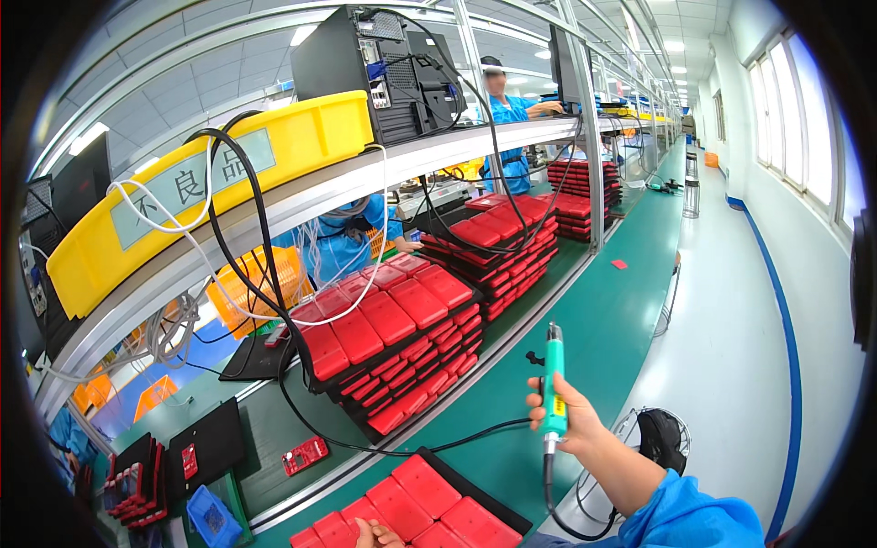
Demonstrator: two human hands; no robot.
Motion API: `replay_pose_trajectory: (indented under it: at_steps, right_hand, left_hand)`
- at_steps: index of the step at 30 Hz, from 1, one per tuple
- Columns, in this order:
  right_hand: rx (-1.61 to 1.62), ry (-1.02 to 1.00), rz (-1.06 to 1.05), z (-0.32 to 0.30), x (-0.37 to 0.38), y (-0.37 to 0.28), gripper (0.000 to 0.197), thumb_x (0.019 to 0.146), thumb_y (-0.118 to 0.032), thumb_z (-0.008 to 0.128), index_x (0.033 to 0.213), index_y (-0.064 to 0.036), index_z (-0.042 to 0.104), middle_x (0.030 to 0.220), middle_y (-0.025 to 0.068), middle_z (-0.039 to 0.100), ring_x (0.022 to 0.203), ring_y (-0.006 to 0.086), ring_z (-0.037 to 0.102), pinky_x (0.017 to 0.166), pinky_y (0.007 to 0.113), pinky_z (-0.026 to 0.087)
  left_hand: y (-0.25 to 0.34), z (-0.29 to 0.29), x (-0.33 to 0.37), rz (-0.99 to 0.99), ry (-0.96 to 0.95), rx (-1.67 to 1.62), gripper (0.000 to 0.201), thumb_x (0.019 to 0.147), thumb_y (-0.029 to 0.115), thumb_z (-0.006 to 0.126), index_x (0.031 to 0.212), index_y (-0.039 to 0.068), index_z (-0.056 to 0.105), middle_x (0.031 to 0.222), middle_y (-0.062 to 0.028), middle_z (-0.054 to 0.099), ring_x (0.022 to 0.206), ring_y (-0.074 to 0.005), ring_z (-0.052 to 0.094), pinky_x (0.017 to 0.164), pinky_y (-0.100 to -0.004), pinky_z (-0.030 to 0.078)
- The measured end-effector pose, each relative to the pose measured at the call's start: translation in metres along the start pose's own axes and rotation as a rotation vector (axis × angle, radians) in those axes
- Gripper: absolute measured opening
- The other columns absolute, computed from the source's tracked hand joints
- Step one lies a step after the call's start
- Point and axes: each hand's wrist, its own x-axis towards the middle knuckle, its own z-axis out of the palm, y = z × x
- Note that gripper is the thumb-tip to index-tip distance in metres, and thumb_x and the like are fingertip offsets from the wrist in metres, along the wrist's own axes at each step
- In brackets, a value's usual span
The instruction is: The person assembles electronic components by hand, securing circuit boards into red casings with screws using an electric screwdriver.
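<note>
My right hand (568,413) is wrapped around a green electric screwdriver (554,384), held upright with its tip up. A black cord runs down from the tool's lower end. At the bottom edge my left hand (376,535) shows only in part. Its fingers are curled together over red rectangular plastic cases (413,495), and whatever they pinch is too small to make out. Those cases lie in rows on a black tray (501,500) on the green bench, below and left of the screwdriver.
Tall stacks of black trays with red cases (393,320) stand behind the bench edge. A red circuit board (305,455) and a blue bin (214,517) are at lower left. A yellow bin (311,137) sits on the shelf, with cables hanging down. A person in blue (507,108) works beyond.
</note>
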Motion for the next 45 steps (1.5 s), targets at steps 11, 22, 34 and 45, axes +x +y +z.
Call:
replay_pose_trajectory:
  at_steps: [11, 22, 34, 45]
  right_hand:
    - [-1.243, -0.08, 0.637, -0.028, 0.026, -0.073, 0.048, 0.075, -0.017, 0.065, 0.112, -0.0012, 0.04, 0.087, 0.0077, 0.054, 0.073, 0.0167, 0.058, 0.068, 0.03, 0.05]
    - [-1.838, -0.155, 1.085, -0.036, 0.051, -0.097, 0.055, 0.062, -0.013, 0.068, 0.112, -0.0033, 0.045, 0.092, 0.0112, 0.055, 0.076, 0.0189, 0.058, 0.065, 0.032, 0.047]
    - [-2.665, -0.035, -0.599, -0.077, -0.004, -0.085, 0.043, 0.065, -0.004, 0.062, 0.106, -0.0098, 0.051, 0.099, 0.0119, 0.05, 0.091, 0.0277, 0.054, 0.078, 0.038, 0.045]
    - [-0.207, 0.875, -0.255, -0.087, 0.004, -0.068, 0.032, 0.083, -0.014, 0.055, 0.105, 0.0007, 0.038, 0.102, 0.0181, 0.043, 0.089, 0.0281, 0.056, 0.068, 0.028, 0.053]
  left_hand:
    - [0.009, -0.029, 0.019, -0.109, -0.182, -0.032, 0.024, 0.085, 0.03, 0.051, 0.083, 0.007, 0.057, 0.064, 0.0011, 0.05, 0.053, -0.0079, 0.044, 0.04, -0.0177, 0.033]
    - [0.005, -0.022, 0.019, -0.069, 0.018, -0.066, 0.029, 0.087, 0.035, 0.047, 0.083, 0.008, 0.058, 0.063, 0.0043, 0.05, 0.049, -0.0056, 0.039, 0.037, -0.017, 0.024]
    - [0.004, -0.022, 0.011, -0.039, -0.035, 0.033, 0.018, 0.089, 0.016, 0.047, 0.097, 0.003, 0.056, 0.083, -0.0028, 0.06, 0.06, -0.0079, 0.05, 0.04, -0.0143, 0.033]
    - [-0.001, -0.019, 0.016, -0.046, -0.053, 0.027, 0.019, 0.088, 0.009, 0.043, 0.101, 0.0, 0.055, 0.082, -0.0051, 0.059, 0.061, -0.0085, 0.049, 0.044, -0.0149, 0.036]
